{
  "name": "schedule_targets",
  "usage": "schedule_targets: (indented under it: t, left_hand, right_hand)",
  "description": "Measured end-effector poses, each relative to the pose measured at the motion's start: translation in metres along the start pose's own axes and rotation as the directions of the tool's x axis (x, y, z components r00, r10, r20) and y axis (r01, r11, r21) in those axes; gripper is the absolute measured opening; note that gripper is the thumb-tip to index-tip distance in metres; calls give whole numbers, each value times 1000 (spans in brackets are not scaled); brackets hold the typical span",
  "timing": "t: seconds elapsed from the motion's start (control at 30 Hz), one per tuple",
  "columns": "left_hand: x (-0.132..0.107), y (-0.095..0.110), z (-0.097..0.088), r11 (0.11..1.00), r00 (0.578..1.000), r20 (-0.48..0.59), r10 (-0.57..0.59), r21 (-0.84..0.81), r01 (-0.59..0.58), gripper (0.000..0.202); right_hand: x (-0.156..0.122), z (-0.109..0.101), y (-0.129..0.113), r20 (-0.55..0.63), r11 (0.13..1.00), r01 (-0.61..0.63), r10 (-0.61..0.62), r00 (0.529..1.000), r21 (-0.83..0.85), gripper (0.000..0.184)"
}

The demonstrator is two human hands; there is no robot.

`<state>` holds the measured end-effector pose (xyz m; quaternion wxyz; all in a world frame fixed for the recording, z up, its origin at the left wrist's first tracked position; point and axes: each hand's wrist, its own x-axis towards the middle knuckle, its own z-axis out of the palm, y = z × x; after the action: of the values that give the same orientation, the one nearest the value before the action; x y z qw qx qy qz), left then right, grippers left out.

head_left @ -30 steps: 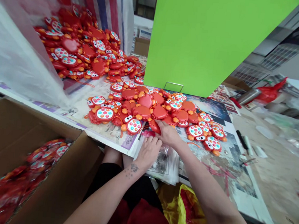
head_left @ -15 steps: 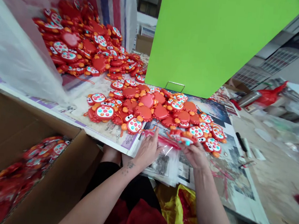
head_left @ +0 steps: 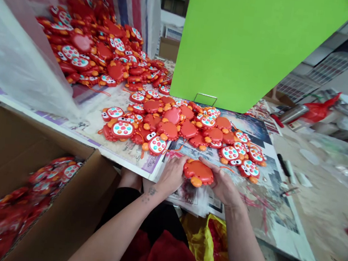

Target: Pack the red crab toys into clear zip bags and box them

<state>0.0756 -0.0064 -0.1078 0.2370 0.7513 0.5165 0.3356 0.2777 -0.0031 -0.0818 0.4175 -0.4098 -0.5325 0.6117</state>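
"Two hands on that red toy, then?"

"Yes, at the lower middle of the frame, by the near edge of the bench. The right hand has its grip partly curled, with hold of the toy's right end. The left hand meets the left end, but its fingertips are hidden, so I can't tell whether that grip is closed or only touching."

"How would it handle?"

"Light and stiff, I'd guess. It looks like hard plastic, and the glossy back could be slippery. I'd take it by the rim at both ends and stay off the orange knob on its lower side, which may be the weaker part."

"And round about?"

"A loose bunch of toys lies just above, mid-frame, and a bigger heap sits at upper left. More are inside the cardboard box at lower left."
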Motion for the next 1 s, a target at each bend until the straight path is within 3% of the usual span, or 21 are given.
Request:
schedule_targets:
  t: [0.17,0.3,0.43,0.53,0.67,0.87,1.0]
  left_hand:
    - [-1,0,1,999,1000,9,1,51,-1,60]
    - [-2,-1,-1,997,998,21,58,53,-59,37]
    - [-2,-1,-1,992,996,31,79,98,-81,29]
    - [-1,2,-1,985,997,55,59,159,-67,22]
    - [-1,6,-2,964,990,76,115,234,-130,19]
    - [-3,5,-2,955,985,79,154,245,-169,28]
    - [-2,4,-2,948,984,94,151,270,-171,22]
  right_hand:
    - [-7,2,5,46,990,48,-43,998,-130,55]
    - [-11,-2,7,36,998,56,-55,998,-19,57]
    - [-9,-3,6,-19,996,35,-33,999,84,56]
    - [2,0,6,-141,989,105,-90,986,101,56]
    - [25,4,6,-324,971,237,-223,919,5,56]
    - [49,0,6,-291,958,266,-286,913,-107,55]
    - [59,-2,8,-336,949,289,-315,888,-126,55]
